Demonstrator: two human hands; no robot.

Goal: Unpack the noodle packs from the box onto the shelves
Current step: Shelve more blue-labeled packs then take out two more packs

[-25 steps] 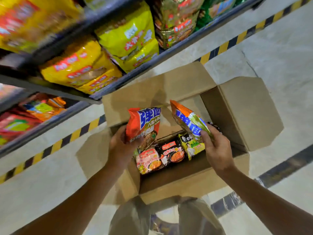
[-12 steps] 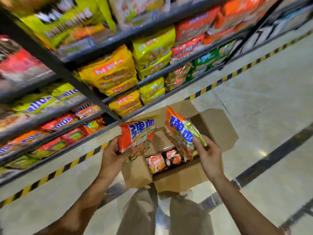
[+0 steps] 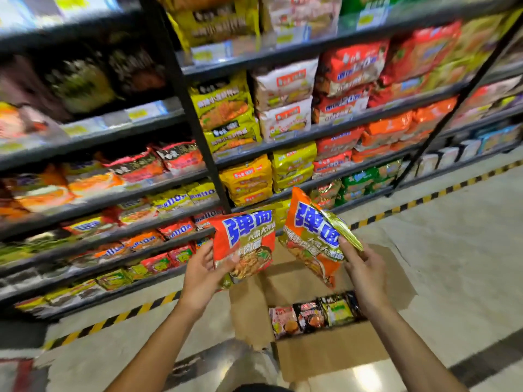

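My left hand (image 3: pixel 202 274) grips an orange noodle pack with blue characters (image 3: pixel 244 241) by its lower left edge. In my right hand (image 3: pixel 365 265) is a second pack of the same kind (image 3: pixel 312 237), tilted and held by its right side. Both packs hang above the open cardboard box (image 3: pixel 331 353) on the floor, level with the lowest shelves. Several smaller noodle packs (image 3: pixel 312 316) lie in a row inside the box. Dark metal shelves (image 3: pixel 311 135) full of noodle packs rise in front of me.
A dark upright post (image 3: pixel 192 123) divides two shelf bays. Yellow-and-black hazard tape (image 3: pixel 424 199) runs along the floor at the shelf foot. Pale polished floor (image 3: pixel 452 250) spreads to the right. The box flaps (image 3: pixel 249 315) stand open on the left and far side.
Both hands have lifted the two packs up out of the box. My view has risen from the box to the shelves, so more shelf levels show.
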